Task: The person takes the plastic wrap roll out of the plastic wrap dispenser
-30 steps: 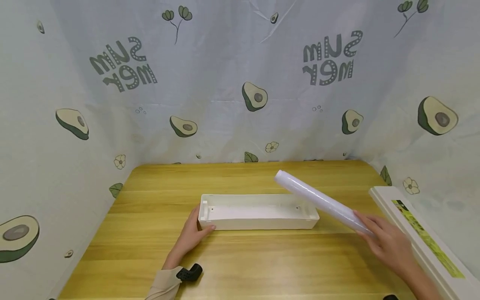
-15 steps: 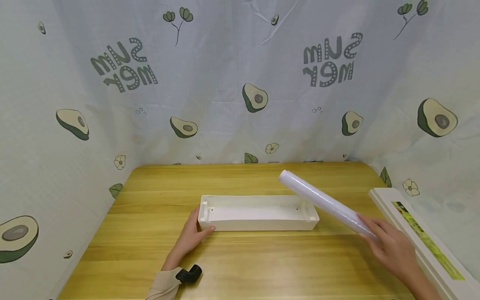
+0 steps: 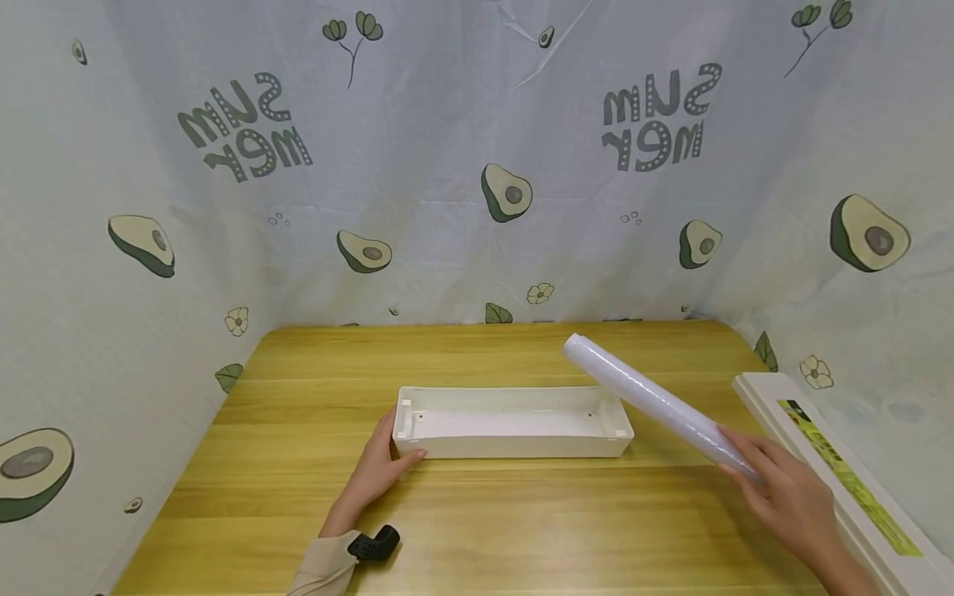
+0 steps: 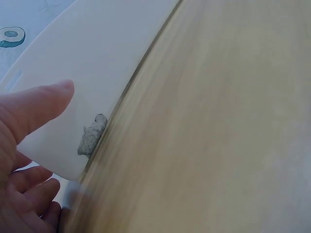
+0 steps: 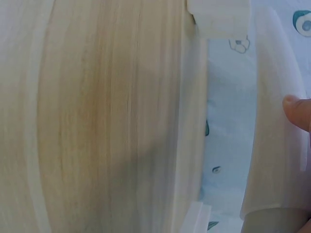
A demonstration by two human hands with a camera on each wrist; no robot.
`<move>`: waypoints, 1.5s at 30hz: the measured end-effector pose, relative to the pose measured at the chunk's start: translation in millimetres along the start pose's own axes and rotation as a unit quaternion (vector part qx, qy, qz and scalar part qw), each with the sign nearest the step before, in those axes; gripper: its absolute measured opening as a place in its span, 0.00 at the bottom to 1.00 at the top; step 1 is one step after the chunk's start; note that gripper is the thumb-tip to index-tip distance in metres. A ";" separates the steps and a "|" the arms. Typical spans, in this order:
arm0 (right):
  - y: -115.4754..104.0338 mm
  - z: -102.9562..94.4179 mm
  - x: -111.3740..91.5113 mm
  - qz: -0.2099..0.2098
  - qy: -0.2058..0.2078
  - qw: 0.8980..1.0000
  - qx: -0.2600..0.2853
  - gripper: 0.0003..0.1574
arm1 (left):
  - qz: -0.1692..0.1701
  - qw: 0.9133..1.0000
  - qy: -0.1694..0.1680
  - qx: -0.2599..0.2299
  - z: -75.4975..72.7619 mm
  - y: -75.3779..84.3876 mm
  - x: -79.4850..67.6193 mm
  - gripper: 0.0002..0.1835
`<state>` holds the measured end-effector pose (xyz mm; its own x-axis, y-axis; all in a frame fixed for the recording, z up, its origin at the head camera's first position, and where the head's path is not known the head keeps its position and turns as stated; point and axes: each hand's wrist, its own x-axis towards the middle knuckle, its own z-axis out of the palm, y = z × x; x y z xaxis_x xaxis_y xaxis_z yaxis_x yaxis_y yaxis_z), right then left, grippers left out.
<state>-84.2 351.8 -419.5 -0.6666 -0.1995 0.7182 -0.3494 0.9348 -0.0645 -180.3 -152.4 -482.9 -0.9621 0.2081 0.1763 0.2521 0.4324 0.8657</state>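
A long white open-topped plastic box [image 3: 514, 447] sits mid-table, its inside facing up with nothing lying in it. My left hand [image 3: 373, 473] grips its left end, thumb on the front wall and fingers behind the end. In the left wrist view, a grey putty-like patch [image 4: 92, 137] shows low on the box's wall. My right hand [image 3: 793, 497] holds a roll of clear plastic film [image 3: 656, 401] by its near end. The roll slants up to the left, its far end overlapping the box's right end in the head view. In the right wrist view, the thumb lies along the film.
A long white lid-like piece [image 3: 835, 463] with a yellow-green label lies along the table's right edge. The wooden table [image 3: 522, 530] meets an avocado-print curtain [image 3: 432, 124] at the back and sides. A black wrist camera [image 3: 375, 544] sits at my left cuff.
My right hand has drifted slightly to the right with the film roll. My left hand and the box have stayed in place.
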 end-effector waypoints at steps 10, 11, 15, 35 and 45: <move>1.1 -1.4 -5.5 0.005 0.012 1.000 -0.005 0.43 | 0.003 1.000 0.000 0.002 0.1 1.7 -1.7 0.46; 1.2 -1.5 -6.4 0.006 0.013 1.000 -0.005 0.43 | 0.003 1.000 0.000 0.003 0.1 1.7 -1.7 0.46; 2.1 -2.1 -9.9 0.015 0.013 1.000 -0.008 0.41 | 0.006 1.000 0.000 0.005 -0.1 1.2 -1.4 0.46; 8.7 -3.5 -19.1 0.030 0.022 0.999 -0.021 0.43 | 0.003 1.000 -0.003 -0.003 0.1 -0.2 -1.5 0.47; 12.0 -4.3 -20.1 0.030 0.024 0.999 -0.031 0.45 | 0.001 1.000 -0.001 -0.003 0.3 -1.0 0.4 0.47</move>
<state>-72.1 368.2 -431.8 -0.6528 -0.1294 0.7464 -0.2677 0.9611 -0.0675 -180.9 -152.5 -483.8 -0.9612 0.2108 0.1779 0.2541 0.4258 0.8684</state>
